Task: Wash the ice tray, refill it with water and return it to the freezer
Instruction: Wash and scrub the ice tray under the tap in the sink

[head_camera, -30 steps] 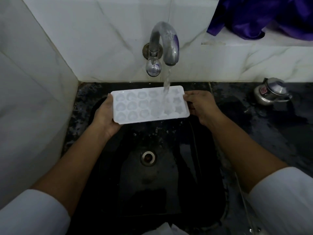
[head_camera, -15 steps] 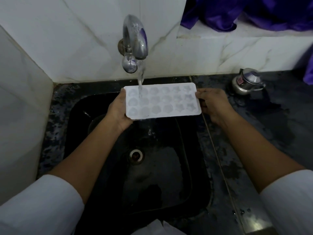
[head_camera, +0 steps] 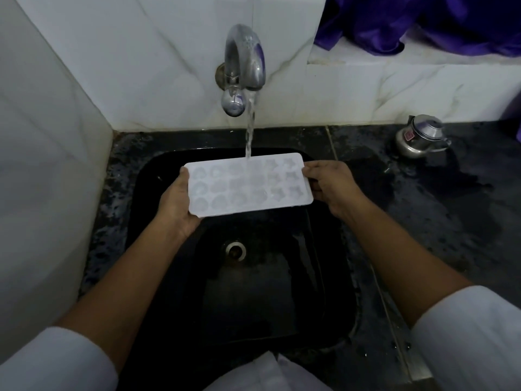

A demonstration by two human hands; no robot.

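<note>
A white ice tray (head_camera: 248,185) with shaped cavities is held level over the black sink (head_camera: 174,306). My left hand (head_camera: 176,204) grips its left short end, thumb on top. My right hand (head_camera: 328,185) holds the right short end, fingers curled round the edge. Water runs from the chrome tap (head_camera: 245,60) and lands on the tray's far edge near the middle, spilling over the centre cavities.
A small steel kettle (head_camera: 420,136) stands on the wet dark counter (head_camera: 423,210) at the right. White marble walls close the back and left. Purple cloth (head_camera: 423,21) lies on the ledge above. The drain (head_camera: 235,250) sits under the tray.
The stream fell on the tray's right part, then on its left end, and now strikes the middle of the far edge. Both hands keep their hold on the ends.
</note>
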